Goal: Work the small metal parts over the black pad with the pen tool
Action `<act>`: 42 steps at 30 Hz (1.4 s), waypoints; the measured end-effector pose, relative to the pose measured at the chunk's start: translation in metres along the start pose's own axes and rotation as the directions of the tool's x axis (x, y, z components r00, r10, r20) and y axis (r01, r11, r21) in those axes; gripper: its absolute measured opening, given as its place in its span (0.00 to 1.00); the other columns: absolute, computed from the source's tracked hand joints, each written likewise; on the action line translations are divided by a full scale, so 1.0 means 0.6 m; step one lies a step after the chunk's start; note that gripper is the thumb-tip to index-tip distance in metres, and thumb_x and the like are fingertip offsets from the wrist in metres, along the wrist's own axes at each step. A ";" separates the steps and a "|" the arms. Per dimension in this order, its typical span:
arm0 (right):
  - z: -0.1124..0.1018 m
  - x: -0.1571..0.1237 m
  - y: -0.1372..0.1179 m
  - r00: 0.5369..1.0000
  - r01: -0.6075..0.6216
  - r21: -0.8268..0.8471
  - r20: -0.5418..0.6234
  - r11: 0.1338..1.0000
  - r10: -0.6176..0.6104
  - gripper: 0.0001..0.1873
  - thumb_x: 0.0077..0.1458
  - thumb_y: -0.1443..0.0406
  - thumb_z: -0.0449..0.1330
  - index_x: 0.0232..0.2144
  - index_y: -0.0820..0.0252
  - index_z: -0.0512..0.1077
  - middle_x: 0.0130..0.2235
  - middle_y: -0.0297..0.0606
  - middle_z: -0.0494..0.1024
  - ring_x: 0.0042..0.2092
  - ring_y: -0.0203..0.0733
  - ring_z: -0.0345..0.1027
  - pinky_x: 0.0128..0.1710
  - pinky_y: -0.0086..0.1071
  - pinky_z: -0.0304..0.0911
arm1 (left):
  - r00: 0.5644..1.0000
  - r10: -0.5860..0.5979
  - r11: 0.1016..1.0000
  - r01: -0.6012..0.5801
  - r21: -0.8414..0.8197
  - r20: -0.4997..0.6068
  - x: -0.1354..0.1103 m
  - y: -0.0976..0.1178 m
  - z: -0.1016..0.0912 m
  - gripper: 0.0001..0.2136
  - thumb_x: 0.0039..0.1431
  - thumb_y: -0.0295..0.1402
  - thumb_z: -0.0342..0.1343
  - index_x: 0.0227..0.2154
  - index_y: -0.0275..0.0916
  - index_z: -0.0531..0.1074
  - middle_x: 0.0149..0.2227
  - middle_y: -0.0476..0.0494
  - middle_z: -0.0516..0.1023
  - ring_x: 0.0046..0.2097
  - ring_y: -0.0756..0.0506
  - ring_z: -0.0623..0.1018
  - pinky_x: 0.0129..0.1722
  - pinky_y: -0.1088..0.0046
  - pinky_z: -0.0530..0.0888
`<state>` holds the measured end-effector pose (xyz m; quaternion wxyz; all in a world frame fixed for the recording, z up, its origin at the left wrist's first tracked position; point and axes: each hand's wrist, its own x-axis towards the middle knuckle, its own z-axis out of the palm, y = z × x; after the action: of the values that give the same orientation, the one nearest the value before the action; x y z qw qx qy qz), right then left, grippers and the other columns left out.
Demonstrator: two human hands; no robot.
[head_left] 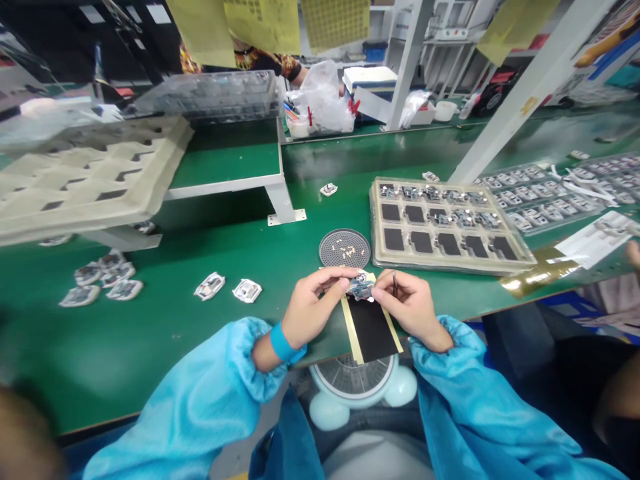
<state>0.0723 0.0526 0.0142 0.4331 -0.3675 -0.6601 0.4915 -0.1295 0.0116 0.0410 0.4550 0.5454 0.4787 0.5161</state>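
Observation:
My left hand (314, 303) pinches a small grey-blue electronic part (360, 288) just above the front edge of the green bench. My right hand (407, 303) is closed around thin dark tweezers (395, 283), and its fingertips touch the same part from the right. Under both hands lies a black mat with yellow edges (371, 328). Just beyond the hands sits a round grey mesh dish (334, 252) with several tiny pale pieces in it. Both arms wear light blue sleeves.
A beige tray (376, 227) with parts and black pockets lies right of the dish. Clear trays of parts (545, 200) extend far right. Small bagged parts (210, 285) lie at left, a stack of moulded trays (75, 180) at far left. Another person works across the bench.

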 end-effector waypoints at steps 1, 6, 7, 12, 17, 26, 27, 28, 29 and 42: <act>0.000 -0.001 0.001 1.000 0.002 -0.002 -0.005 1.000 -0.002 0.12 0.57 0.57 0.66 0.26 0.56 0.74 0.26 0.35 0.74 0.30 0.41 0.66 0.30 0.35 0.61 | 1.000 -0.023 1.000 0.023 -0.019 0.004 0.001 -0.001 0.000 0.08 0.64 0.35 0.60 0.42 0.39 0.81 0.47 0.42 0.84 0.49 0.44 0.82 0.53 0.68 0.76; 0.002 0.001 0.000 0.999 0.022 -0.016 -0.032 1.000 -0.023 0.11 0.56 0.60 0.66 0.25 0.56 0.72 0.26 0.35 0.73 0.29 0.39 0.64 0.28 0.33 0.58 | 0.997 -0.072 0.997 0.072 0.009 -0.038 0.004 -0.011 0.000 0.08 0.58 0.37 0.66 0.33 0.36 0.80 0.41 0.40 0.85 0.37 0.46 0.81 0.38 0.71 0.76; 0.004 0.002 -0.001 0.999 0.025 -0.025 -0.035 0.999 -0.026 0.11 0.56 0.61 0.66 0.25 0.56 0.72 0.26 0.34 0.73 0.28 0.39 0.64 0.27 0.33 0.57 | 0.997 -0.056 0.997 0.059 0.049 -0.062 0.004 -0.013 0.000 0.08 0.57 0.36 0.66 0.32 0.36 0.80 0.41 0.40 0.85 0.34 0.47 0.80 0.35 0.72 0.74; 0.011 0.005 -0.005 0.996 0.041 -0.053 -0.081 0.998 -0.045 0.10 0.56 0.63 0.66 0.24 0.58 0.72 0.25 0.33 0.72 0.26 0.36 0.61 0.26 0.30 0.56 | 0.989 0.131 0.961 -0.110 0.252 -0.068 0.000 -0.014 0.003 0.04 0.58 0.32 0.65 0.30 0.37 0.81 0.45 0.41 0.85 0.28 0.52 0.72 0.27 0.74 0.66; 0.007 0.002 0.003 0.989 0.093 -0.009 -0.116 0.996 -0.094 0.10 0.57 0.64 0.66 0.25 0.58 0.72 0.26 0.33 0.72 0.28 0.36 0.62 0.27 0.30 0.57 | 0.997 0.064 0.989 -0.059 0.133 -0.030 -0.001 -0.013 0.005 0.09 0.55 0.32 0.68 0.36 0.37 0.75 0.47 0.40 0.83 0.33 0.50 0.76 0.29 0.75 0.67; 0.012 0.008 -0.008 0.999 -0.003 -0.014 -0.047 1.000 0.003 0.12 0.56 0.61 0.67 0.24 0.60 0.74 0.25 0.33 0.75 0.27 0.35 0.65 0.29 0.30 0.61 | 0.996 -0.054 0.998 0.057 -0.038 0.074 0.001 -0.020 0.004 0.30 0.54 0.31 0.69 0.60 0.36 0.69 0.54 0.34 0.79 0.46 0.43 0.79 0.36 0.73 0.71; 0.013 0.009 -0.009 0.998 -0.016 -0.012 -0.057 1.000 0.015 0.11 0.56 0.61 0.67 0.24 0.60 0.75 0.25 0.33 0.76 0.27 0.35 0.66 0.29 0.30 0.61 | 0.996 -0.050 0.999 0.051 -0.017 0.069 0.000 -0.021 0.004 0.29 0.55 0.31 0.68 0.60 0.36 0.70 0.53 0.35 0.79 0.45 0.44 0.79 0.36 0.72 0.71; 0.013 0.010 -0.010 0.997 -0.030 -0.006 -0.068 1.000 0.029 0.11 0.55 0.61 0.67 0.25 0.60 0.75 0.25 0.33 0.76 0.27 0.35 0.66 0.29 0.29 0.62 | 0.997 -0.042 0.999 0.042 0.002 0.062 0.000 -0.021 0.004 0.28 0.55 0.31 0.68 0.59 0.36 0.71 0.53 0.35 0.79 0.44 0.44 0.78 0.35 0.72 0.71; 0.013 0.011 -0.010 0.996 -0.043 0.002 -0.076 0.999 0.043 0.11 0.55 0.60 0.67 0.25 0.60 0.76 0.25 0.33 0.77 0.27 0.36 0.67 0.29 0.29 0.62 | 0.998 -0.031 0.999 0.030 0.020 0.058 0.000 -0.022 0.004 0.27 0.56 0.31 0.68 0.58 0.37 0.72 0.52 0.36 0.80 0.43 0.44 0.78 0.35 0.72 0.71; 0.011 0.014 -0.004 0.991 -0.114 0.049 -0.063 0.992 0.117 0.12 0.54 0.58 0.68 0.26 0.60 0.76 0.26 0.33 0.77 0.28 0.36 0.67 0.31 0.30 0.63 | 0.982 0.190 0.898 -0.178 0.402 0.010 -0.003 -0.012 0.003 0.17 0.60 0.29 0.63 0.53 0.41 0.79 0.43 0.46 0.84 0.30 0.50 0.73 0.37 0.72 0.75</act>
<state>0.0628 0.0571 0.0175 0.4335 -0.4111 -0.6121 0.5181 -0.1280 0.0108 0.0336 0.2759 0.6621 0.5273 0.4554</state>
